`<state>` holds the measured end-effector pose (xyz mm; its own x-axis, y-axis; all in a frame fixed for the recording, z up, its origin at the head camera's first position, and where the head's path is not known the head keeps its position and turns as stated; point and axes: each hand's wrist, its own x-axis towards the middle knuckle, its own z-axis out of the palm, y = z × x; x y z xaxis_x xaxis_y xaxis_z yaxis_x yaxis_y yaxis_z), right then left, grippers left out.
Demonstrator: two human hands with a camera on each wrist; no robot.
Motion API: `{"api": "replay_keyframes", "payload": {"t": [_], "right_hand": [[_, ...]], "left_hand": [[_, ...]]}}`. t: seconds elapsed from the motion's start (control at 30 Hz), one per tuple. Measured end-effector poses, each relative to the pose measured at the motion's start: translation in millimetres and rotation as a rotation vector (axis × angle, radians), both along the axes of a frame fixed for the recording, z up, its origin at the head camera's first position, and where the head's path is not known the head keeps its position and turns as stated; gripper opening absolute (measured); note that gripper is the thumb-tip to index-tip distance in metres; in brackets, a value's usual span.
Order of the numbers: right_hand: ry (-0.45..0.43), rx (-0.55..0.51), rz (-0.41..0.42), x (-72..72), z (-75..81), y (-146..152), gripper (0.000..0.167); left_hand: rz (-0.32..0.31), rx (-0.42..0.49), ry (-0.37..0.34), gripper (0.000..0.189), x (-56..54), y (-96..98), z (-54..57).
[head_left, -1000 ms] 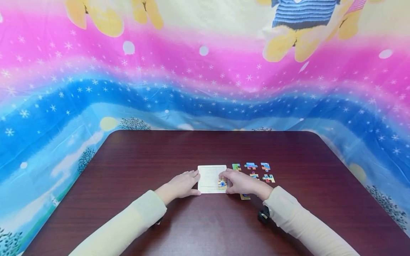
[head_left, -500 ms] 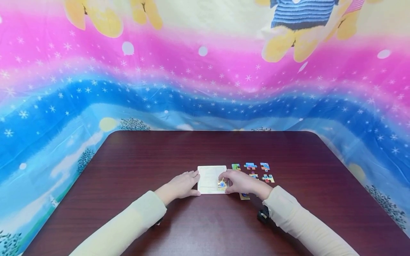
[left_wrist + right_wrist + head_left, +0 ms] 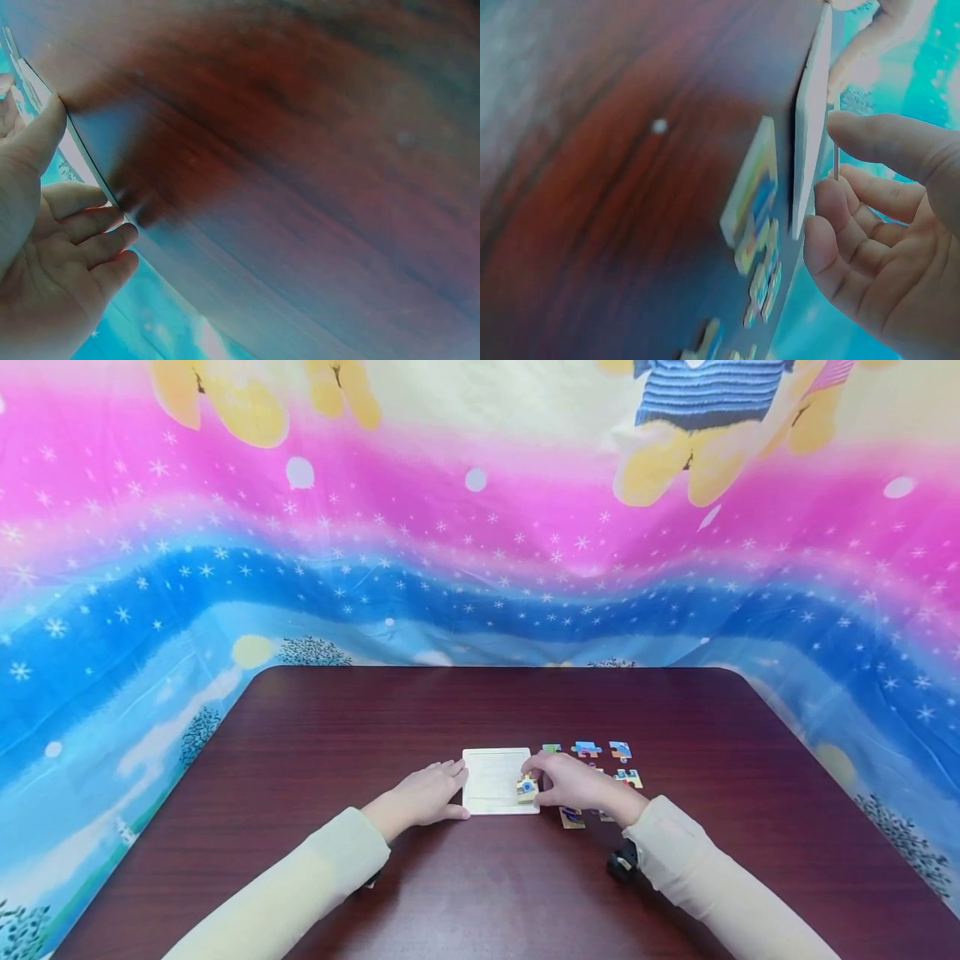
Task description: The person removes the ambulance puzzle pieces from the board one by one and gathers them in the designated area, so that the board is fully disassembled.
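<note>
A pale wooden puzzle tray (image 3: pixel 489 777) lies flat on the table. My left hand (image 3: pixel 422 793) rests against its left edge, fingers extended, and in the left wrist view the thumb and fingertips touch that edge. At the tray's right edge my right hand (image 3: pixel 573 783) pinches a jigsaw piece (image 3: pixel 527 788) with a yellow and blue picture. Seen in the right wrist view, this thin piece (image 3: pixel 836 154) stands edge-on between thumb and fingers, apart from the tray below. The right hand partly hides its right side.
Several loose jigsaw pieces lie right of the tray, among them a blue one (image 3: pixel 620 749), a blue-pink one (image 3: pixel 587 749) and a red-yellow one (image 3: pixel 628 778). Some are partly hidden under the right hand. A printed cloth (image 3: pixel 480 568) hangs behind the dark table (image 3: pixel 360 718).
My right hand has shifted slightly right with the jigsaw piece, which now looks tilted and raised from the tray's lower right corner. The left hand and tray stay put.
</note>
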<state>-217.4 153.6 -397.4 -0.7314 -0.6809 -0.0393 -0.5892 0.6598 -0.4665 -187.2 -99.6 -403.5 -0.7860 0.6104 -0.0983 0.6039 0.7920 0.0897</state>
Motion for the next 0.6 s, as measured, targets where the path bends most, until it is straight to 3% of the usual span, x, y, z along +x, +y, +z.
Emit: {"api": "replay_keyframes", "payload": {"t": [0.17, 0.6], "right_hand": [[-0.03, -0.052, 0.005, 0.0, 3.2, 15.1, 0.036], [-0.052, -0.109, -0.092, 4.3, 8.8, 60.2, 0.037]], "left_hand": [[-0.006, 0.006, -0.002, 0.066, 0.0, -0.3, 0.3], [-0.038, 0.001, 0.029, 0.065, 0.4, -1.0, 0.5]]}}
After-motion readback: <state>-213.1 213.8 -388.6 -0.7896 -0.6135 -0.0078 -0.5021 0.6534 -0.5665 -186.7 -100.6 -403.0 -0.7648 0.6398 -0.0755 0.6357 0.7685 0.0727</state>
